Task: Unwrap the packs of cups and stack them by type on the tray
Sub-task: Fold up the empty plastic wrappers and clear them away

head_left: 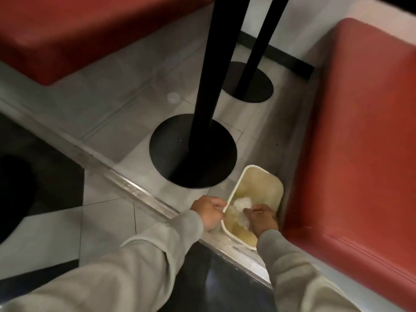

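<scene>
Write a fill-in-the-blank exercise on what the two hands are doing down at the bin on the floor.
1. The left hand grips the ____ of the cream bin.
2. The right hand reaches ____ the bin, its fingers at the crumpled clear wrap.
3. The bin stands on the floor between the round black table base and a ____ bench seat.

Missing words: rim; inside; red.
</scene>
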